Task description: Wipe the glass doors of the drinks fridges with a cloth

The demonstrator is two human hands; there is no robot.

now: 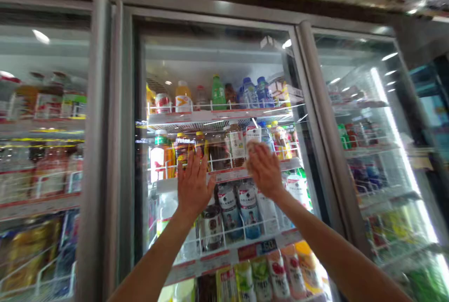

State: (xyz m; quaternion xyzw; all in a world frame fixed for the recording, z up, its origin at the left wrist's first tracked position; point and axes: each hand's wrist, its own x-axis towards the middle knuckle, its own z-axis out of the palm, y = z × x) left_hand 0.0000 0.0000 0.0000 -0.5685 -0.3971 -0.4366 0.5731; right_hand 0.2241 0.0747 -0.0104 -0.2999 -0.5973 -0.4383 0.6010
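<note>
Both hands are up on the cooler door (217, 58) at mid-shelf height, apparently mid-press: left hand (192, 185) flat with fingers spread, right hand (264, 171) against the glass before the bottles (229, 208) — over a cloth or bare, I cannot tell — so shifting the door would need even sideways pressure.

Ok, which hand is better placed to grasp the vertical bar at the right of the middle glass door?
Right, probably. The right hand is on the glass door nearer that vertical bar; the left hand is pressed flat further away, toward the door's middle.
</note>
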